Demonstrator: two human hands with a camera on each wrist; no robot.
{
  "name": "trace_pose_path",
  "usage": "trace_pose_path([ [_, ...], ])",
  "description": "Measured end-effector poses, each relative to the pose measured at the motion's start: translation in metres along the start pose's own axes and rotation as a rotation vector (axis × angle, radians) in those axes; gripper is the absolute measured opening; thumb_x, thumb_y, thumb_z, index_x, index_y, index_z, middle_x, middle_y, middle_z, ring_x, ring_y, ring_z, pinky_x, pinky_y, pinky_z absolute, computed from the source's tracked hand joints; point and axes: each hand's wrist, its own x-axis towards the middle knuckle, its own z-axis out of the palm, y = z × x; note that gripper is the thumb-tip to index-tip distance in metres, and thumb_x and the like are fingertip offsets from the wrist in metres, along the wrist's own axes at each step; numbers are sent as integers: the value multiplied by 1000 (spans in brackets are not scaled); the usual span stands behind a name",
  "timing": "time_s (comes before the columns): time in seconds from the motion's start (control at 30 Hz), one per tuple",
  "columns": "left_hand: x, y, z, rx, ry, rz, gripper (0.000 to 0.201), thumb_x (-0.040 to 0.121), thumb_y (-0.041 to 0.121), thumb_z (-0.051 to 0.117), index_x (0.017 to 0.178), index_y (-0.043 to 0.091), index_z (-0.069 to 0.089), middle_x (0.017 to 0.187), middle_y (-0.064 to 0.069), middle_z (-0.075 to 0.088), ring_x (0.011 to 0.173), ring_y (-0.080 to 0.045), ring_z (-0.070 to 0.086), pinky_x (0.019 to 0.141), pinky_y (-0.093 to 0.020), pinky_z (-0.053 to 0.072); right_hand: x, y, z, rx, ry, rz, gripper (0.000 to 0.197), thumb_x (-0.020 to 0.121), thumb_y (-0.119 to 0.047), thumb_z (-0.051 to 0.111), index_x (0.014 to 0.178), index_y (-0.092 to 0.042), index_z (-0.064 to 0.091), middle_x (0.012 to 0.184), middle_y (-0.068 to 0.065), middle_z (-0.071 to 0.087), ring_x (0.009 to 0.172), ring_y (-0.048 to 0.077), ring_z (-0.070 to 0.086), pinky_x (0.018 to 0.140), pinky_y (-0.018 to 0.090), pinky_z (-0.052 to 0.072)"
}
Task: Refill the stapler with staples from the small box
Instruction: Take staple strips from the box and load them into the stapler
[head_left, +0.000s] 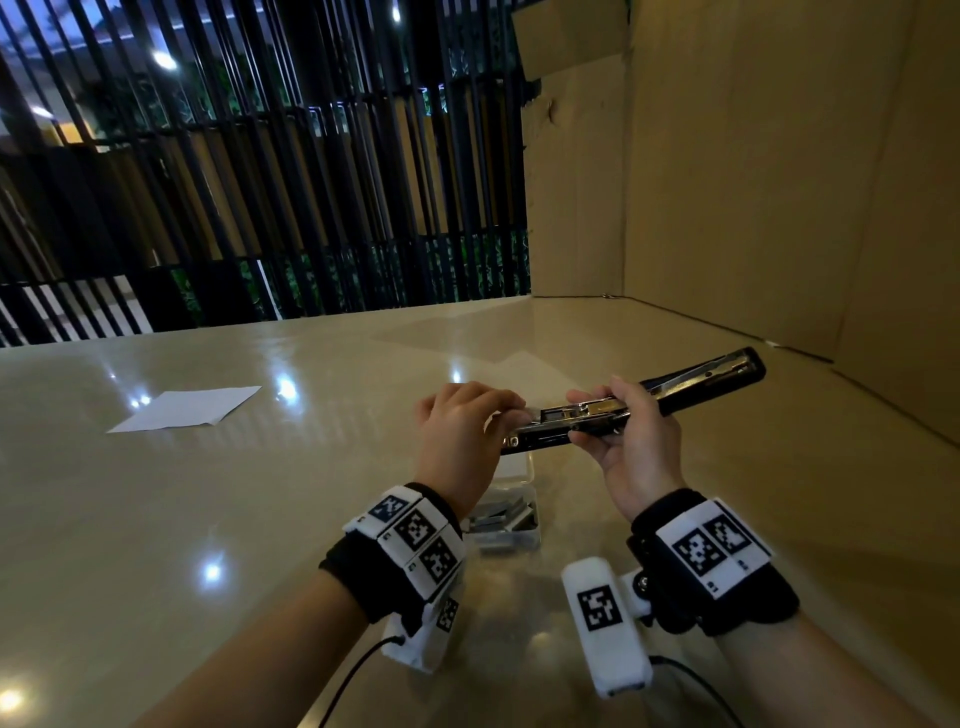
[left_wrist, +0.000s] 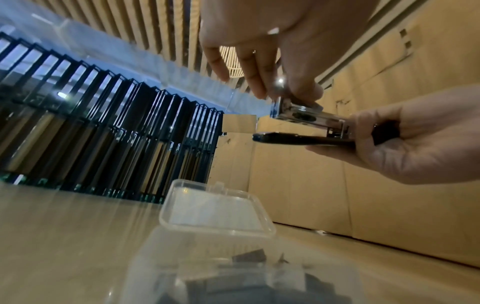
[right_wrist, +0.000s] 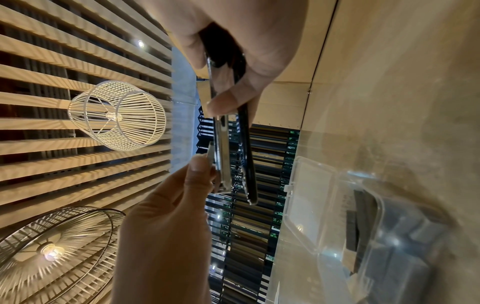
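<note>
Both hands are up over the bench, and the stapler hangs in the air between them, flipped wide open. The right hand has its grip curled round the black body at the hinge. The left hand pinches the front end of the silver magazine, thumb and fingers closed on the metal. Directly below sits the small box, clear plastic, lid thrown back, dark strips of staples lying inside. Off to the left, a white sheet of paper lies flat. A cardboard wall stands at the right.
</note>
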Motion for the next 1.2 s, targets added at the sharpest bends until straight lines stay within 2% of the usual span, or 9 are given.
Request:
trace_pose_path([
  [0.2,-2,-2,1,184,5,139,30,77,41,47,72,24,70,69,8,69,69,-20,65,69,-36,46,-2,1,2,-30,2,18,19,91,-14,52,74,-7,54,83,18,68,71,24,64,43,22,51],
  [0.5,-4,-4,6,49,-34,67,36,76,46,45,81,23,72,84,2,67,81,-20,62,78,-32,35,-3,1,3,-42,-8,27,18,91,-14,52,75,-6,55,86,19,68,70,25,63,42,22,51],
  [0.63,0,-2,5,-217,-109,-32,24,78,38,60,88,20,73,90,3,65,82,-14,58,82,-37,47,-3,2,3,-54,-16,29,17,91,-15,52,76,-6,55,87,19,68,70,24,63,43,22,51],
  [0.77,5,1,4,-269,-159,-83,16,78,28,68,91,19,73,91,3,63,79,-11,56,76,-27,47,-3,2,2,-57,-22,24,17,90,-15,53,76,-6,55,88,19,68,70,24,64,44,23,51],
  [0.9,13,2,-4,-400,-332,-220,21,80,29,65,97,16,69,91,1,64,82,-13,60,77,-25,49,-3,1,2,-50,-47,41,18,91,-17,52,76,-7,55,89,20,68,73,25,65,45,23,51],
  [1.0,26,0,-18,-479,-475,-373,36,93,36,41,109,12,62,98,0,63,89,-14,58,75,-21,46,-2,0,0,-19,-84,74,17,91,-18,51,78,-8,55,89,19,67,74,23,66,43,21,49],
  [1.07,35,-7,-28,-510,-623,-504,43,94,42,33,111,14,61,104,-1,62,97,-16,57,84,-26,46,0,0,-2,-11,-110,95,17,92,-19,51,79,-8,54,91,20,65,70,20,69,40,20,47],
  [1.13,38,-12,-35,-558,-800,-605,42,92,46,37,106,17,62,102,-3,64,97,-18,59,90,-31,48,2,-2,-3,-5,-146,126,17,92,-20,49,79,-9,52,97,21,62,65,17,70,38,19,43],
  [1.2,37,-15,-38,-606,-920,-643,40,89,45,44,103,13,63,98,-7,65,89,-17,61,84,-26,52,3,-4,-3,-25,-188,175,19,92,-21,47,78,-10,51,92,20,66,60,16,69,38,18,40],
])
